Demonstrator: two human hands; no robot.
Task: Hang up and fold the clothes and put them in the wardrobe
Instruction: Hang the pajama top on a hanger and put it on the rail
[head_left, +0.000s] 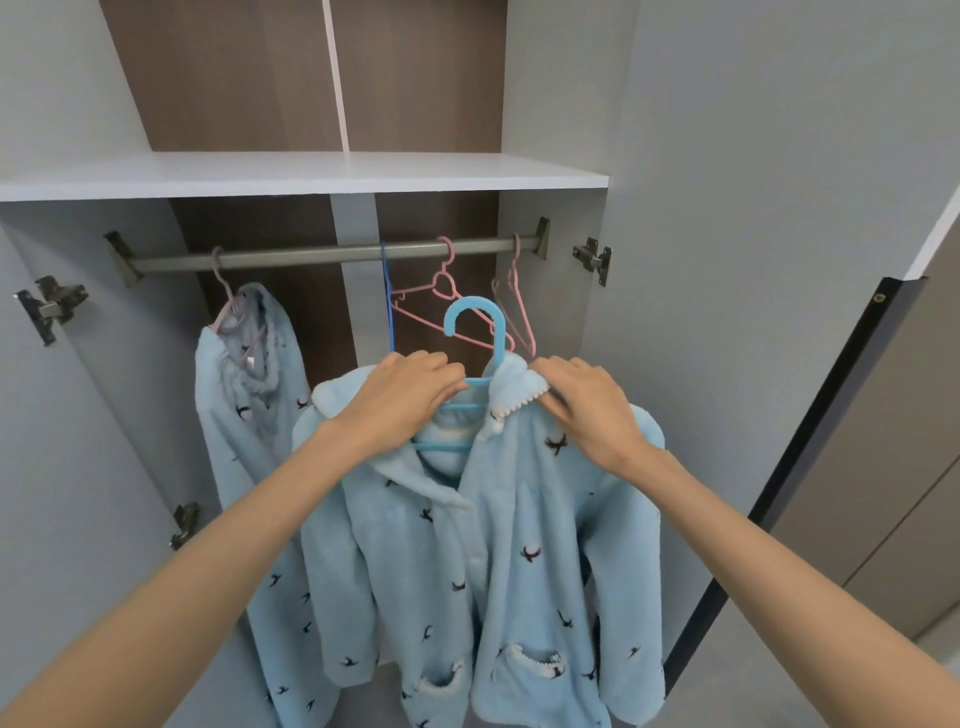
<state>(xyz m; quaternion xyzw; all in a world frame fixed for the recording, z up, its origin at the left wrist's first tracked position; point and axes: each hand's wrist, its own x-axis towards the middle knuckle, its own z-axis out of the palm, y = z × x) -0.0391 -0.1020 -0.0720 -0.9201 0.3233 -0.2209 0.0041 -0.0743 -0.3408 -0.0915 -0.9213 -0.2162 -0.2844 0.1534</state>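
A fluffy light-blue pajama top (498, 561) with small dark bird prints hangs on a blue hanger (480, 332), held up in front of the open wardrobe, below the rail (332, 253). My left hand (402, 397) grips the hanger's shoulder and the top's left collar. My right hand (587, 405) pinches the right collar flap with its white trim. The hanger's hook is free, off the rail. Matching blue pajama trousers (249, 415) hang from a grey-pink hanger (228, 306) at the rail's left.
Two bare pink hangers (447, 296) and a thin dark-blue hanger (387, 301) hang at the rail's right half. A white shelf (311, 174) runs above the rail. Open wardrobe doors with metal hinges (592, 260) stand on both sides.
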